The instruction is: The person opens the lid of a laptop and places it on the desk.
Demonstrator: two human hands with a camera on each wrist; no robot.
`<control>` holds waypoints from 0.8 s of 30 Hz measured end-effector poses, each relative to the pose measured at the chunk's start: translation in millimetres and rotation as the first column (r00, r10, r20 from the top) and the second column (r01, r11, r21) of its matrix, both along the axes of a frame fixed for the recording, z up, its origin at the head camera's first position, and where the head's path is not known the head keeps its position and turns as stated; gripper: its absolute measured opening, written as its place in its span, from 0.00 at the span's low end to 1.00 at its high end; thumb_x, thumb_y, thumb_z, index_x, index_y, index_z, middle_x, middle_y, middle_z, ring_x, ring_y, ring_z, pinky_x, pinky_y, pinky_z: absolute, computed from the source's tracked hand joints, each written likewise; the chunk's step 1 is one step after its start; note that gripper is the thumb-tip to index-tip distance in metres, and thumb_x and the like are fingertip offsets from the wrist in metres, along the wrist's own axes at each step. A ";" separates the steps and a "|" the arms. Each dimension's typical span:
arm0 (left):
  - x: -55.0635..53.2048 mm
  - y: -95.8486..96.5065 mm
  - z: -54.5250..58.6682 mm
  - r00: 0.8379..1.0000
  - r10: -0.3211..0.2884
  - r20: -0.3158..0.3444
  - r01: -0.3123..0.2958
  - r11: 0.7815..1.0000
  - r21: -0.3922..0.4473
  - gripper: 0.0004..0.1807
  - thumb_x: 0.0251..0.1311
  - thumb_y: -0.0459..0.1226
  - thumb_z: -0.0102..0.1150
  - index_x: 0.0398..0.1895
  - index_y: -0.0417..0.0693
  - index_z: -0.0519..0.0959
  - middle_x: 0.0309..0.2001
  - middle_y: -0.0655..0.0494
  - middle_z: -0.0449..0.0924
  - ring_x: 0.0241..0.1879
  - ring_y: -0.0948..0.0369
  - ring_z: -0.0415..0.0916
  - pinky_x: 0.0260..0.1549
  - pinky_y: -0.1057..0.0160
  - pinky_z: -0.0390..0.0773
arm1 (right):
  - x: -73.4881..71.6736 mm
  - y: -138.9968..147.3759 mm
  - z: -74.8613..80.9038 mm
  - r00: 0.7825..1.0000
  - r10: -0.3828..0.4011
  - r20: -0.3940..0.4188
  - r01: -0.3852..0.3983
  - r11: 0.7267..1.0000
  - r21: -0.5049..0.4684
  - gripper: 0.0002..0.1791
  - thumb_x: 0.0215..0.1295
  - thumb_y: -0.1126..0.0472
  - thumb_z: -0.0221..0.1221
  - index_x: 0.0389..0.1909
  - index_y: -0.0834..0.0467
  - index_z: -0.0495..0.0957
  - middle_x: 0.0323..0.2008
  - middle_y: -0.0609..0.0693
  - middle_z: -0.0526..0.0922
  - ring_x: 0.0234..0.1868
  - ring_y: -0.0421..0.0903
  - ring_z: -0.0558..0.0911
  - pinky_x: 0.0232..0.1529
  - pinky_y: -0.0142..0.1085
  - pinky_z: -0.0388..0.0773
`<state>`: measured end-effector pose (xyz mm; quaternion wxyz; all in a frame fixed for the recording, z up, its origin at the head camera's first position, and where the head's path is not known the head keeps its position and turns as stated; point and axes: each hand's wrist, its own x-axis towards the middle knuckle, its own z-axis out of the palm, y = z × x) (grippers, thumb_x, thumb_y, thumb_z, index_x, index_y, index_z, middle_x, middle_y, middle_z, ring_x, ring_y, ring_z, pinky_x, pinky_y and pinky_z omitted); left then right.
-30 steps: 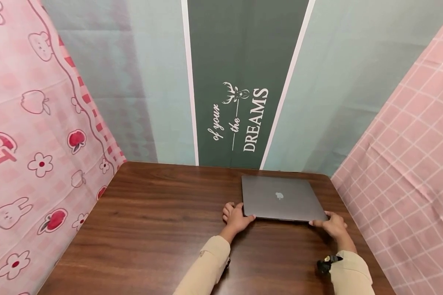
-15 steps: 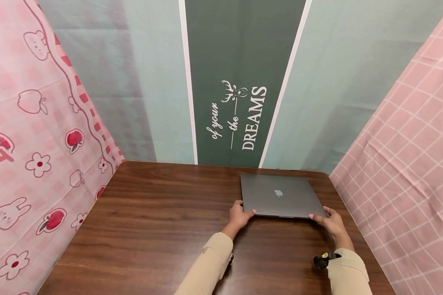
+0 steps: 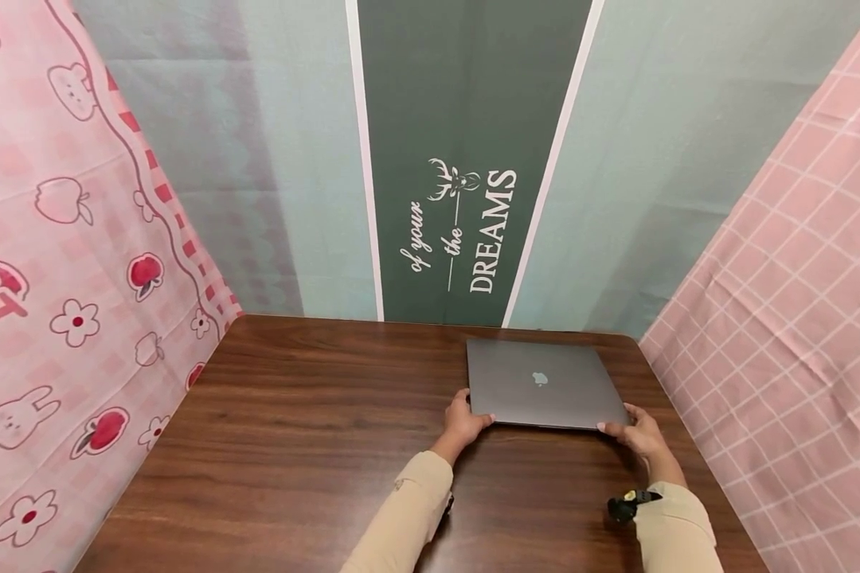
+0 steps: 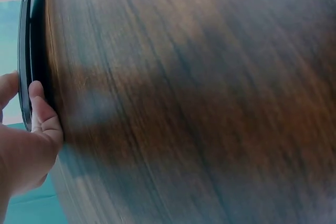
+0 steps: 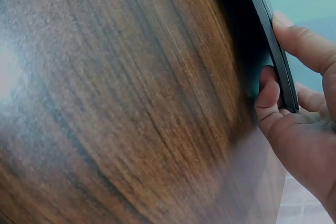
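Observation:
A closed dark grey laptop (image 3: 545, 386) with an apple logo on its lid lies toward the back right of the wooden table. My left hand (image 3: 463, 422) grips its near left corner, thumb on top. At the near right corner my right hand (image 3: 641, 434) holds it the same way. In the left wrist view, a finger of the left hand (image 4: 31, 150) is tucked beneath the laptop's thin edge (image 4: 25, 51). The right wrist view has the right hand (image 5: 302, 124) pinching the laptop edge (image 5: 273, 40), with a dark gap between it and the tabletop.
The brown wood-grain table (image 3: 294, 446) stretches left and toward the front. A green and teal curtain (image 3: 473, 95) hangs behind it. Pink printed cloth (image 3: 79, 239) borders the left side, and pink checked cloth (image 3: 795, 318) the right. A dark wrist device (image 3: 625, 507) sits below the right cuff.
The left hand's fingers have slid under the laptop's corner. The near edge of the laptop rose a little, then came slightly lower again; both hands keep hold of it.

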<state>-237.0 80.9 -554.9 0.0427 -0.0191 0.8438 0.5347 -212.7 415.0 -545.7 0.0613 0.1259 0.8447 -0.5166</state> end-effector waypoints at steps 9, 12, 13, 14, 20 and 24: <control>2.9 1.2 -4.0 1.000 0.020 0.002 -0.020 0.998 0.066 0.42 0.43 0.37 0.74 0.63 0.38 0.65 0.35 0.51 0.75 0.37 0.55 0.72 0.40 0.55 0.73 | 9.6 0.3 3.6 0.999 -0.002 -0.041 0.005 0.998 0.064 0.53 0.55 0.59 0.65 0.68 0.74 0.39 0.65 0.76 0.46 0.65 0.67 0.51 0.61 0.54 0.52; 5.1 -1.2 -2.0 1.000 0.014 -0.018 -0.012 0.996 0.085 0.42 0.43 0.37 0.73 0.63 0.38 0.64 0.32 0.55 0.71 0.32 0.59 0.68 0.35 0.57 0.72 | 13.6 -2.7 8.3 0.998 -0.013 -0.061 0.017 0.998 0.064 0.53 0.56 0.59 0.65 0.69 0.73 0.38 0.66 0.75 0.45 0.65 0.67 0.50 0.61 0.55 0.51; 5.9 -2.0 -0.5 1.000 0.012 -0.026 -0.009 0.996 0.088 0.42 0.44 0.37 0.73 0.63 0.38 0.64 0.31 0.55 0.70 0.31 0.59 0.67 0.34 0.58 0.72 | 15.1 -3.6 10.1 0.997 -0.016 -0.070 0.020 0.998 0.068 0.53 0.56 0.59 0.65 0.69 0.72 0.38 0.66 0.75 0.45 0.65 0.67 0.50 0.61 0.55 0.51; 7.0 -2.9 1.4 0.999 0.010 -0.030 -0.008 0.996 0.093 0.42 0.44 0.38 0.73 0.63 0.39 0.64 0.31 0.55 0.70 0.31 0.59 0.66 0.34 0.58 0.71 | 16.7 -4.4 12.2 0.997 -0.016 -0.074 0.021 0.997 0.071 0.53 0.56 0.58 0.65 0.69 0.72 0.37 0.66 0.76 0.45 0.65 0.68 0.50 0.61 0.56 0.51; 13.4 -4.8 11.9 0.998 0.011 -0.058 -0.005 0.994 0.112 0.40 0.43 0.37 0.73 0.62 0.39 0.66 0.28 0.56 0.69 0.28 0.60 0.65 0.30 0.61 0.69 | 25.4 -5.7 20.5 0.995 -0.023 -0.093 0.030 0.997 0.072 0.53 0.57 0.58 0.65 0.69 0.71 0.38 0.65 0.76 0.46 0.64 0.69 0.52 0.59 0.57 0.54; 16.3 -4.0 16.1 0.997 0.016 -0.075 -0.008 0.994 0.110 0.39 0.42 0.36 0.73 0.60 0.40 0.67 0.26 0.57 0.70 0.25 0.62 0.65 0.27 0.63 0.69 | 29.0 -4.7 21.2 0.996 -0.027 -0.086 0.032 0.998 0.053 0.53 0.57 0.57 0.65 0.70 0.70 0.37 0.66 0.76 0.44 0.65 0.69 0.50 0.59 0.57 0.53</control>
